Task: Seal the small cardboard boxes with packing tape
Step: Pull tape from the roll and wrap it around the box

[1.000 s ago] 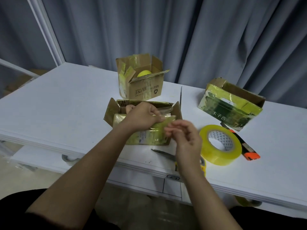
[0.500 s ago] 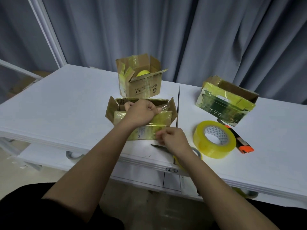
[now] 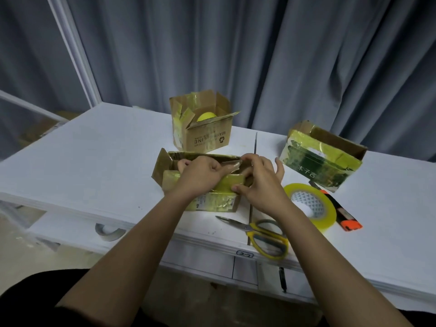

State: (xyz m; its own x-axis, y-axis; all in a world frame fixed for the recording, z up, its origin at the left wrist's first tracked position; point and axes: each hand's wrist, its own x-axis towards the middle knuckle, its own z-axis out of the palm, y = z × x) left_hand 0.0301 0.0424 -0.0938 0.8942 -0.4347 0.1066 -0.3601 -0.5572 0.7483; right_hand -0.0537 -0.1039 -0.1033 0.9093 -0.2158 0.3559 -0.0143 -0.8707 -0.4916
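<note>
A small cardboard box (image 3: 212,204) covered in yellowish tape lies near the table's front edge, its flaps partly open. My left hand (image 3: 200,175) lies on top of it, fingers curled round a taped flap. My right hand (image 3: 259,185) is at the box's right end, thumb pressing the front face and fingers curled over the top flap. A roll of yellow packing tape (image 3: 311,206) lies flat just right of my right hand. A second box (image 3: 203,128), open with a yellow ball (image 3: 206,116) inside, stands behind. A third taped box (image 3: 323,156) lies at the right.
Yellow-handled scissors (image 3: 262,234) lie at the front edge of the white table (image 3: 94,156). An orange and black utility knife (image 3: 342,215) lies right of the tape roll. Grey curtains hang behind. A tape roll (image 3: 109,231) sits on the lower ledge at the left.
My right hand has moved up from the box's lower front edge to its right end and now grips the flap. My left hand has stayed on the box top.
</note>
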